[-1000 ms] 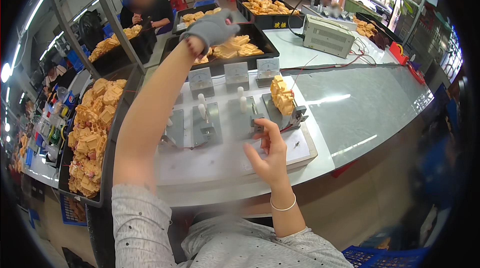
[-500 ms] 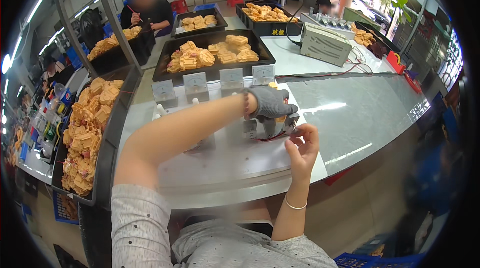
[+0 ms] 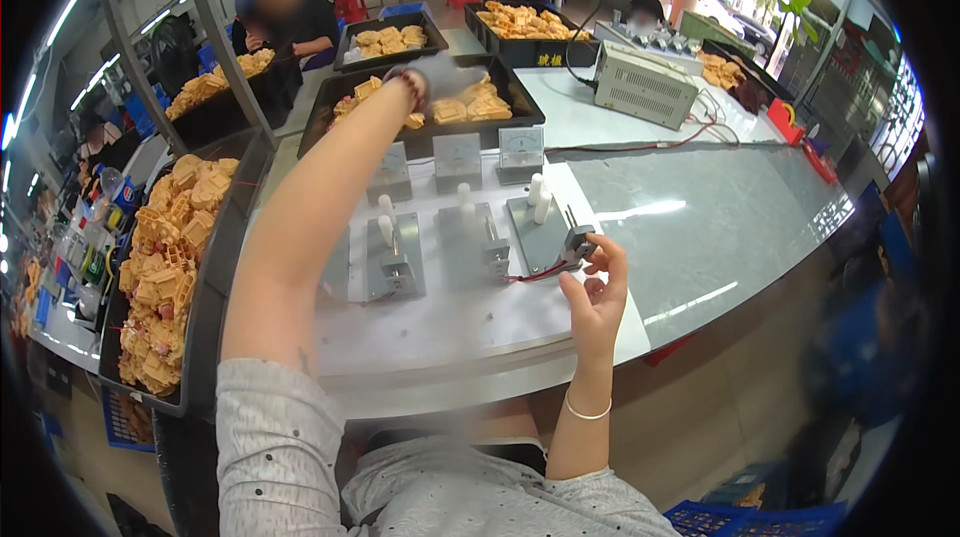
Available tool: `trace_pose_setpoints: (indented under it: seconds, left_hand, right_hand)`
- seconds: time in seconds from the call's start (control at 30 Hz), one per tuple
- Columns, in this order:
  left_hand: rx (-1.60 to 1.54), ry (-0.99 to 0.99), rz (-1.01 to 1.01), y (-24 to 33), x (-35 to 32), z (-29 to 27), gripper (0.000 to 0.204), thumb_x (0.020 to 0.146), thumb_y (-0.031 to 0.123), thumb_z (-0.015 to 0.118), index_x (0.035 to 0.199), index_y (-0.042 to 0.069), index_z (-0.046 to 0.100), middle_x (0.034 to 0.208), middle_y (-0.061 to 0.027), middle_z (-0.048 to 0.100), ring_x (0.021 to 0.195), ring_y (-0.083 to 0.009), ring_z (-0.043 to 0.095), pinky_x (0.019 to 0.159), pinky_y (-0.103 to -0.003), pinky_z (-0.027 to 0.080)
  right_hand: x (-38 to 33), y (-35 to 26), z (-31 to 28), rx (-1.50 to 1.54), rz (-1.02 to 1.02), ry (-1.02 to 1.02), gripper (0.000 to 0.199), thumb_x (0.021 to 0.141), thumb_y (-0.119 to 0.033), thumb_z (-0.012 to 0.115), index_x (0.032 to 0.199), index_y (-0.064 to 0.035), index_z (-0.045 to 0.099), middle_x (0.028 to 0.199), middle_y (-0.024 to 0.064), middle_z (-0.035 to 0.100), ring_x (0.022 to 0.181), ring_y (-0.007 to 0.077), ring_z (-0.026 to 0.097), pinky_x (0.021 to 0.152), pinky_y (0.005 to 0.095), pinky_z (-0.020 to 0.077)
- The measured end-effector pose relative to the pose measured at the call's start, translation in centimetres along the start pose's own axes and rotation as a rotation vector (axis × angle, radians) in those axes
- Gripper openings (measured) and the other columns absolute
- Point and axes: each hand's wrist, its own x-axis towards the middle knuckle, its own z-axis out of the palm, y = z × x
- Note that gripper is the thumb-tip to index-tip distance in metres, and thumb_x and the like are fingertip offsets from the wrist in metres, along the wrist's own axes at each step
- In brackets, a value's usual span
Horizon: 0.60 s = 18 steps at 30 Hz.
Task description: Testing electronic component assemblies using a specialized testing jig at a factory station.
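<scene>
My left hand [image 3: 445, 80], in a grey glove, reaches over the black tray [image 3: 520, 120] of orange-yellow plastic housings [image 3: 470, 109]. Motion smears its fingers, and whether it holds a housing is unclear. My bare right hand [image 3: 598, 287] is at the rightmost test fixture, its forefinger and thumb curled at a dark block [image 3: 577, 243] with metal pins. Red and black wires run from that block. Two white pegs [image 3: 541, 202] rise from the fixture's grey plate [image 3: 530, 227]. Similar fixtures [image 3: 400, 272] stand to the left, with analog panel meters [image 3: 521, 149] behind them.
A long black bin [image 3: 205, 307] heaped with housings stands at the left. More filled trays [image 3: 530, 47] sit at the back. A beige power supply box [image 3: 647, 84] with cables is at the far right. A co-worker [image 3: 285, 17] sits across the table.
My left hand has moved from the rightmost fixture up and left to the tray, leaving the fixture's pegs uncovered. My right hand stays at the block.
</scene>
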Motion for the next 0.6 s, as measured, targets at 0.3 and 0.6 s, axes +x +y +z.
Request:
trace_pose_setpoints:
  seconds: [0.3, 0.6]
  left_hand:
    - [-0.545, -0.189, 0.197, 18.3, -31.7, -9.8, 0.035, 0.088, 0.036, 0.064, 0.114, 0.012, 0.062, 0.087, -0.01, 0.067, 0.08, -0.0237, 0.067, 0.072, -0.033, 0.051]
    - [-0.769, -0.16, -1.137, 8.2, -74.3, -3.0, 0.032, 0.084, 0.007, 0.062, 0.116, 0.009, 0.064, 0.089, -0.011, 0.07, 0.089, -0.0285, 0.069, 0.078, -0.035, 0.056]
  right_hand:
    - [-3.2, 0.6, -2.5, -0.173, -0.237, 0.362, 0.042, 0.07, -0.005, 0.061, 0.111, -0.0005, 0.054, 0.103, 0.0064, 0.05, 0.086, 0.0166, 0.046, 0.071, 0.0276, 0.0363]
    - [-8.5, -3.8, 12.1, -0.004, -0.006, -0.569, 0.045, 0.071, -0.006, 0.057, 0.115, 0.0032, 0.058, 0.1, 0.0151, 0.065, 0.085, 0.0304, 0.062, 0.07, 0.0386, 0.0491]
